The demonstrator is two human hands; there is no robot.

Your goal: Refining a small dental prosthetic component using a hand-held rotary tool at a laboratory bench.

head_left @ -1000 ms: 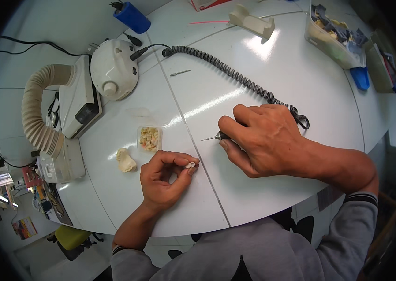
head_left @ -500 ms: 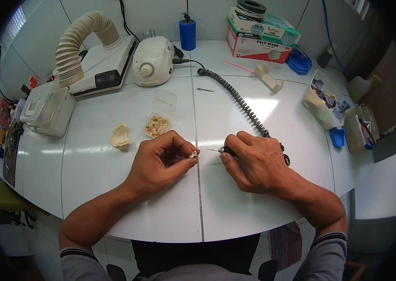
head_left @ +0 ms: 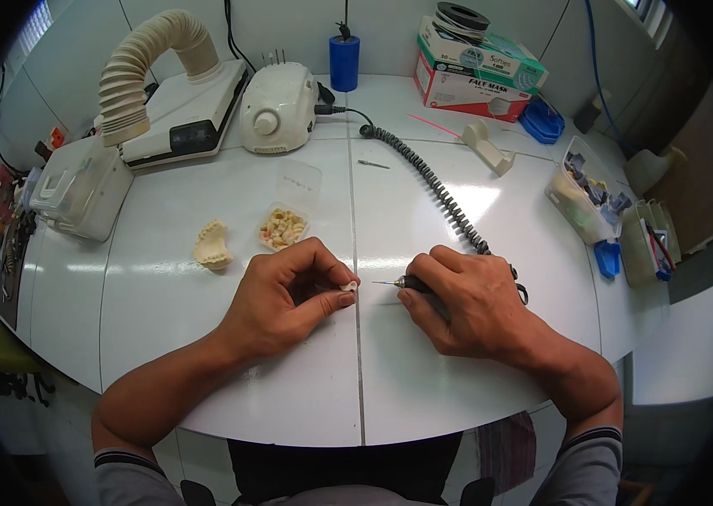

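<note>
"Progress on that small white tooth-like piece (head_left: 349, 287)?"

"Pinched in the left hand (head_left: 280, 295) between thumb and finger, over the glossy white tabletop (head_left: 230, 371); too small to tell what's finished."

"And the right hand (head_left: 470, 299)?"

"Curled round a slim black-and-silver handpiece (head_left: 412, 284), its thin metal bit (head_left: 384, 282) pointing at the piece but apart. Any further grinding, I'd judge, remains."

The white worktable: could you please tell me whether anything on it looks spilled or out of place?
Nothing looks spilled. Slightly odd: a thin metal bit lies loose on the worktable, right of the white control unit and outside any holder, while the handpiece in the right hand carries its own tip.
</note>
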